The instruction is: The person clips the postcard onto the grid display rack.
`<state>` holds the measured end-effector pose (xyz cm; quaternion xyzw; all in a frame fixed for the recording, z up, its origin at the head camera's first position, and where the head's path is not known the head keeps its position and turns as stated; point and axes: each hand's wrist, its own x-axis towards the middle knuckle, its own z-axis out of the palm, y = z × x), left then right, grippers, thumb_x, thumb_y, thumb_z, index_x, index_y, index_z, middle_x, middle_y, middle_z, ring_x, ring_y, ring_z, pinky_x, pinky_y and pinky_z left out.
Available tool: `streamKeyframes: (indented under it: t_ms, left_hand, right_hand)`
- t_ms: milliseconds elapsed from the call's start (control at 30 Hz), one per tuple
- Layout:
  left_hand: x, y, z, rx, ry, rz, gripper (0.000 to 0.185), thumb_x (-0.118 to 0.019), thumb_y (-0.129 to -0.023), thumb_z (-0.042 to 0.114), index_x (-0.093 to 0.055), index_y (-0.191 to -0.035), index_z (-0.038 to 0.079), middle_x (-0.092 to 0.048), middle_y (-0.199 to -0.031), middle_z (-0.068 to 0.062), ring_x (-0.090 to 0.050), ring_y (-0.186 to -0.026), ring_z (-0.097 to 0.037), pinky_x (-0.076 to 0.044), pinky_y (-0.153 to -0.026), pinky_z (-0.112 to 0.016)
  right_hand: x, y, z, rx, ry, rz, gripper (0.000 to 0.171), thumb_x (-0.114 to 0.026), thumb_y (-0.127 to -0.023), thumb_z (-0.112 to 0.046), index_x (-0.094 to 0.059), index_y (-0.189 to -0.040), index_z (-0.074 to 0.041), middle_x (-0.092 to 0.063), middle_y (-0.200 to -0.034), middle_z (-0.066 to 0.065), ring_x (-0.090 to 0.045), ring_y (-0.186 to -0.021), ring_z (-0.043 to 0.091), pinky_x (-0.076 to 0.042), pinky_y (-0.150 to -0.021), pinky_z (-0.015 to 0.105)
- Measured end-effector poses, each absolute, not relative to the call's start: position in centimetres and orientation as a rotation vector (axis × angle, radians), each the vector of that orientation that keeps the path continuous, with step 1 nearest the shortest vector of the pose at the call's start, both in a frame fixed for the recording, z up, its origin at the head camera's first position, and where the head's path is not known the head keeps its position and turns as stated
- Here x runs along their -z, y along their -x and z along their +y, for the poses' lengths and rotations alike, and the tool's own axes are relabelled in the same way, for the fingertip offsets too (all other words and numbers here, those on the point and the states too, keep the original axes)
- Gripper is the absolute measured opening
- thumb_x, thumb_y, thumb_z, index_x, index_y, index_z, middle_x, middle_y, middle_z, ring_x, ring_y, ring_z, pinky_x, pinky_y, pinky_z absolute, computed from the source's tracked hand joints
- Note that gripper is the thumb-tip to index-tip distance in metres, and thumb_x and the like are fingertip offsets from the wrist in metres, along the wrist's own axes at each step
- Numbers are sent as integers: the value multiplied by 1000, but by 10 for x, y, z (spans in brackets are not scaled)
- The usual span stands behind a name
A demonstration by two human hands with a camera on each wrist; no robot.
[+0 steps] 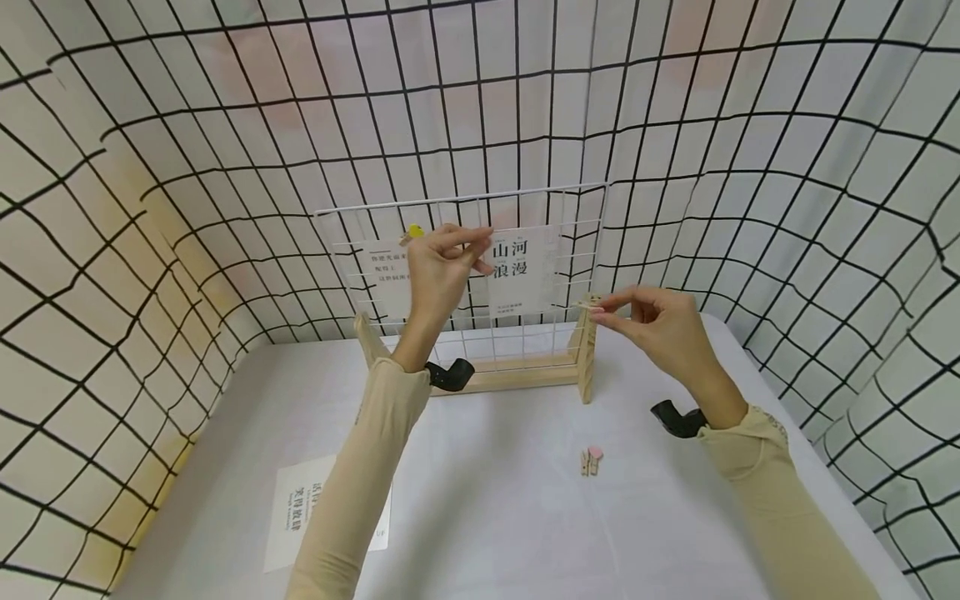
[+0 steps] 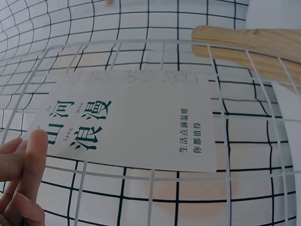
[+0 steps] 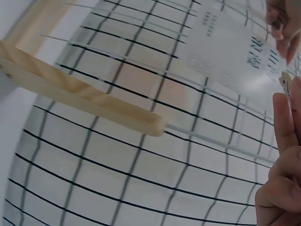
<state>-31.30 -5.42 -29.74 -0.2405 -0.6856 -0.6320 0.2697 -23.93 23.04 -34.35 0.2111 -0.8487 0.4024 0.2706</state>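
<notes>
A white wire grid panel stands upright in a wooden frame at the back of the table. Two printed cards hang against it. My left hand pinches the upper left corner of the right card, and its fingers lie on the card's printed face. The left card carries a yellow clip at its top. My right hand pinches a small wooden clothespin beside the top of the frame's right post.
A wooden clothespin with a pink heart lies on the white table in front of the frame. Another printed card lies flat at the near left. Black-gridded white walls enclose the table on three sides.
</notes>
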Motion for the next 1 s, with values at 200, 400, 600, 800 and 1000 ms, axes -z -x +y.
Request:
streamKeyframes:
  t_ms: [200,400,600,800,1000]
  left_hand:
    - [300,313,-49,1617,607,-1827,8,-76,-89,-5,-80,-96,-5,-69,-83,-20,-71,-51,-20,-34,-38,-16]
    - [298,311,-44,1611,557,-1830,9,-75,-90,-5,-80,-97,-5,-68,-84,-19,-68,-49,-13,-49,-44,-20]
    - [297,310,-39,1584,531,-1838,10,-74,-91,-6,-80,-98,-5,-68,-85,-20,-70,-52,-24,-54,-47,-27]
    - [297,309,-36,1525,486,-1846,10,-74,-91,-7,-80,-98,-4,-70,-85,-20,-70,-52,-32,-43,-42,-16]
    - [299,307,-33,1497,438,-1848,11,-73,-90,-7,-81,-97,-4,-70,-84,-18,-70,-51,-30,-43,-41,-16]
  right_hand:
    - [308,255,217,-1054,-575,-2225,15,-88,-81,-11,-82,-95,-10,-61,-61,2,-33,-50,7,-21,-45,17]
    - [285,267,203,-994,-583,-2199,14,-82,-89,-15,-82,-102,-9,-60,-63,6,-35,-54,9,-22,-47,18]
    - [270,278,188,-938,-612,-2200,17,-77,-95,-15,-79,-109,-7,-76,-89,9,-39,-56,11,-24,-48,17]
    - [262,287,177,-917,-628,-2178,16,-78,-94,-15,-79,-106,-5,-77,-92,9,-39,-54,9,-26,-49,17]
    - [263,295,173,-922,-648,-2131,17,-79,-92,-13,-79,-105,-3,-78,-93,12,-36,-53,9,-24,-50,16]
